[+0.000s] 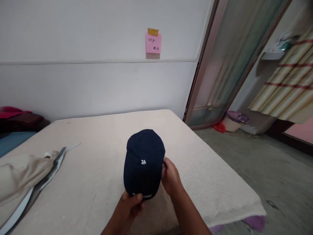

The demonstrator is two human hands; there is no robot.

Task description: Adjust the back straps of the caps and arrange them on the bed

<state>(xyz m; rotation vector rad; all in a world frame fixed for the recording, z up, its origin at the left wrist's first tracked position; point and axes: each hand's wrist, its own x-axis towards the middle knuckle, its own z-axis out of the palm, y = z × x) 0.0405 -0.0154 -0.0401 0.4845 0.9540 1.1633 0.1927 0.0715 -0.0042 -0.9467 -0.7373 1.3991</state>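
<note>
A dark navy baseball cap (144,147) with small white letters on its front is held up over the cream-covered surface, brim toward me. My left hand (130,205) pinches the edge of the brim, thumb on top near white lettering that it partly covers. On the other side, my right hand (170,176) grips the cap's right edge, and its fingertips are hidden behind the cap. The inside of the cap faces away from view.
The cream cover (97,156) spreads to a white wall (85,88) bearing a pink note (153,44). Beige fabric (24,173) lies at left, near dark and red cloth (22,119). At right, a waste bin (233,121) stands by a sliding door (210,85).
</note>
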